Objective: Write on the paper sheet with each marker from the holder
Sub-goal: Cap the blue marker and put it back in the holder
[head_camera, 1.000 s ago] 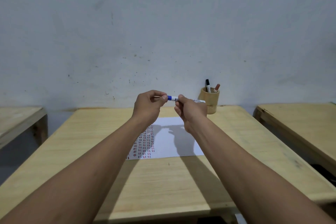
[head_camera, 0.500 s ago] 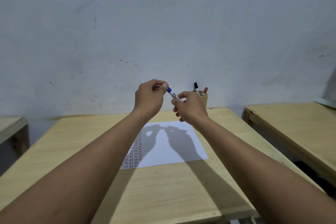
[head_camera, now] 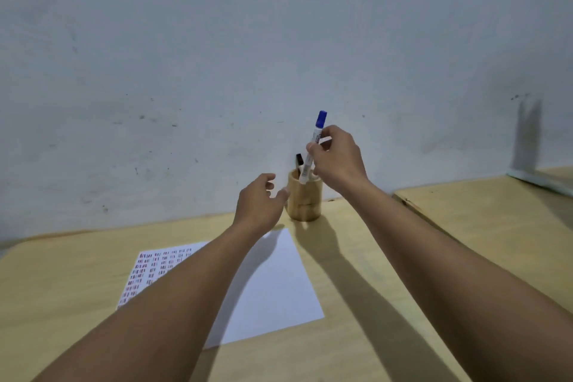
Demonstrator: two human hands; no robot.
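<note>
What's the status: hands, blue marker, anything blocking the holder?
Right hand grips blue marker upright, lower end at holder mouth. Left hand open, empty, beside holder. Black marker inside; path looks clear.

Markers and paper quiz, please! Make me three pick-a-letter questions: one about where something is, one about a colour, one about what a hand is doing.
1. Where is the cup?
A. on the paper
B. behind the paper, near the wall
C. on the floor

2. What colour is the held marker's cap?
A. blue
B. green
C. yellow

3. What is the left hand doing?
A. holding a marker
B. pressing on the paper
C. open, holding nothing

Answers: 1 B, the cup stands on the table beyond the paper's far edge. 2 A, the cap on top of the marker in the right hand is blue. 3 C, its fingers are spread beside the cup, holding nothing.
</note>
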